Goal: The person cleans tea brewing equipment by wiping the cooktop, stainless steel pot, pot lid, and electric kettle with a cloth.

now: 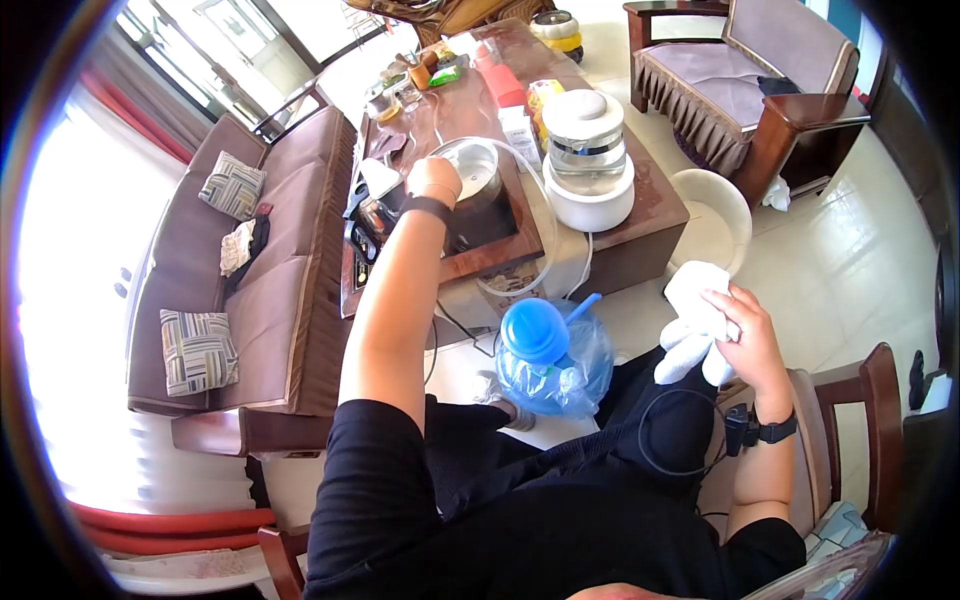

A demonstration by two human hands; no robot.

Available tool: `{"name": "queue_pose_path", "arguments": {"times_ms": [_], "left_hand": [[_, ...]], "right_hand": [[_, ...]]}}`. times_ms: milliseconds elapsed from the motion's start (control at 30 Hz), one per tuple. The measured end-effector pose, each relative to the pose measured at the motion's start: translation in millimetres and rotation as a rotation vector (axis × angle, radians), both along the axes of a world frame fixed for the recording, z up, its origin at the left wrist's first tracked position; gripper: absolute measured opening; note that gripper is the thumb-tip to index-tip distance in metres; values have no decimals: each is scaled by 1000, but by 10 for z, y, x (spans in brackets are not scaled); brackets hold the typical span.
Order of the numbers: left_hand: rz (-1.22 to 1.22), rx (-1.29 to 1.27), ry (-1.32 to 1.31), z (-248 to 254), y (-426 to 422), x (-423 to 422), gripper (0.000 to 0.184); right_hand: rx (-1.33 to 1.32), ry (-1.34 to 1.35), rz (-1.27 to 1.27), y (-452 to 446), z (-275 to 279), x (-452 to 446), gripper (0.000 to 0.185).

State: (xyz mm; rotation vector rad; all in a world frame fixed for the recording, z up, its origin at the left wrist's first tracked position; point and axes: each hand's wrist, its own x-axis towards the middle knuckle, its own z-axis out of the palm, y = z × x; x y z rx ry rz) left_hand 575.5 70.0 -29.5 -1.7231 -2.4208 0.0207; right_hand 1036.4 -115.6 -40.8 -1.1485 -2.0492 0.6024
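Note:
My left hand [434, 181] is closed at the left rim of a round metal pot [477, 172] on the dark wooden table; what its fingers hold, if anything, is hidden. My right hand [745, 335] grips a white cloth [697, 300] above the floor, with soft lobes hanging down from it. To the right of the pot stands a white appliance [590, 195] with a clear glass jar and a white lid. A clear hose loops between the pot and this appliance.
A blue water jug [555, 370] wrapped in plastic stands on the floor between my legs and the table [655, 215]. A beige round stool [722, 215] is beyond my right hand. Sofas [290, 230] flank the table. Small items and boxes [520, 135] sit farther back.

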Motion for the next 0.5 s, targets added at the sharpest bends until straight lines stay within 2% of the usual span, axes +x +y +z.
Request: {"name": "queue_pose_path", "arguments": {"times_ms": [67,200,267,333,433,467,500], "left_hand": [[-14,-70,10,193,-51,97,30],[-31,19,-38,253,-96,67,25],[-267,-4,165,96,-93,-135,26],[-328,118,93,652,-788,495,29],[-521,384,-129,682,-1330,657,28],[-585,444,-167,767,-1583,764,26],[-537,343,-387,882,-1819,904,23]], "right_hand": [[-16,-8,-7,10,-4,8,55],[-33,-44,-60,-3,-72,84,57],[-21,-17,-100,-21,-67,144,60],[-62,-17,-162,-67,-50,232,62],[-18,228,-216,-138,14,319,60],[-24,215,-241,-166,5,347,60],[-42,357,-289,-143,-32,373,58]]}}
